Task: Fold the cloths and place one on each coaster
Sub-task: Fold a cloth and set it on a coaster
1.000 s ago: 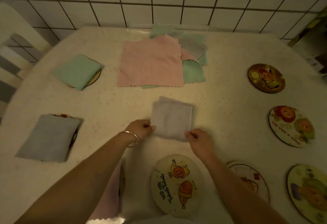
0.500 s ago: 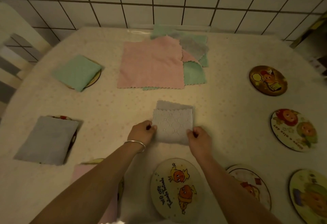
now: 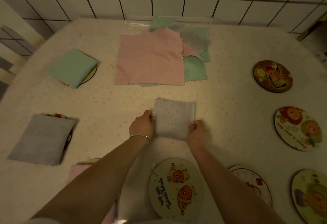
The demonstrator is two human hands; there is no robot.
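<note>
- The grey cloth [image 3: 174, 118] lies folded into a small square near the middle of the surface [image 3: 230, 99], between the pile of unfolded cloths and the nearest coaster.
- The left hand [image 3: 142, 125] pinches its left edge and the right hand [image 3: 198, 131] pinches its near right corner; both are closed on the cloth, none of their fingers spread flat.
- The folding of this piece looks finished or nearly so; the placing is not yet done.
- The nearest bare coaster [image 3: 175, 190], with two orange figures, sits just in front of the person and seems the likely spot for it.
- Done, judging by how things lie: a green folded cloth [image 3: 72, 68] on a coaster at the far left, a grey folded cloth [image 3: 42, 139] on another at the left, and a pink cloth [image 3: 77, 170] partly hidden under the left arm, apparently on a third.
- Left to do: the pile [image 3: 159, 57] of pink, green and grey cloths by the wall is unfolded.
- Bare coasters on the right: a dark one [image 3: 272, 75], a pale one [image 3: 299, 128], one [image 3: 254, 181] partly behind the right arm, and one [image 3: 313, 197] at the edge.
- Overall, under half the task appears complete.
</note>
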